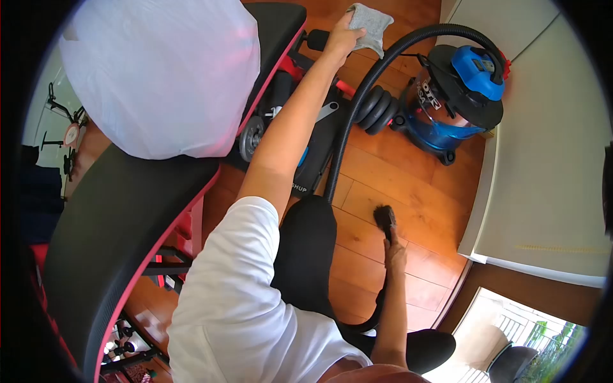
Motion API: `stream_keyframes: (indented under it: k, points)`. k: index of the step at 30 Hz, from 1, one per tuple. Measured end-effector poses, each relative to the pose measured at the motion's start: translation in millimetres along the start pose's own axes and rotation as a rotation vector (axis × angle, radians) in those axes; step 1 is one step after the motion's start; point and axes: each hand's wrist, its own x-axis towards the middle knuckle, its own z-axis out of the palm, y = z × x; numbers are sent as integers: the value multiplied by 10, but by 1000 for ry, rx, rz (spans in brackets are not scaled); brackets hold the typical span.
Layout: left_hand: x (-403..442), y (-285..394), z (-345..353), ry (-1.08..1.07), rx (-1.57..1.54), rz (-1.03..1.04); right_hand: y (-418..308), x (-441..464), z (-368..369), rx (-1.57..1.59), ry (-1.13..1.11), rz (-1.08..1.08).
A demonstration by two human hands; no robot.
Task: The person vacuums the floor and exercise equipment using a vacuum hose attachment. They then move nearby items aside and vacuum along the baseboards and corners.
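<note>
My left hand (343,39) reaches far out at the top, its fingers closed on a folded grey cloth (371,29). Nearer my body, my right hand (395,253) is wrapped around the handle of a dark brush nozzle (384,218), whose bristles are at the wooden floor (364,185). A black hose (350,118) runs from the blue and black vacuum cleaner (456,92) down to my knee, where my leg hides part of it. Below my right hand, a dark tube shows beside my forearm.
A black padded bench (128,210) with red edging stands at the left, bearing a large white plastic bag (166,76). Grey weight plates (252,137) and black dumbbell discs (377,110) lie beyond it. White panelling (543,159) borders the right side.
</note>
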Motion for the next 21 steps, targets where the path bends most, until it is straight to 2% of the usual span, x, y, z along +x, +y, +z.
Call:
stream_keyframes:
  k: [1, 3, 5, 6, 9, 11, 13, 14, 17, 19, 21]
  points:
    - [80, -52, -26, 1, 4, 32, -52, 146, -56, 52, -83, 51]
    - [131, -38, -52, -21, 19, 2, -457, 227, -666, 204, -252, 208]
    - [95, 129, -64, -17, 127, -35, -503, 379, -683, 155, -282, 221]
    - [86, 178, -95, -54, 22, -81, -540, 457, -643, 109, -294, 232]
    - [152, 200, -156, -18, 28, -68, -524, 653, -404, -35, -271, 189]
    - [360, 205, -220, 118, 275, 88, -510, 777, -209, -96, -247, 157]
    - [828, 142, -364, 223, 152, 496, -477, 836, -119, -111, -240, 140]
    - [870, 553, -423, 110, -218, 444, -475, 848, -102, -104, -237, 129]
    - [594, 1514, -531, 567, 398, 867, -611, 754, -424, 2, -292, 143]
    - [557, 1538, -709, 642, 182, 598, -810, 733, -750, 92, -396, 216]
    - [302, 1454, -791, 781, 471, 367, -849, 746, -892, 130, -349, 188]
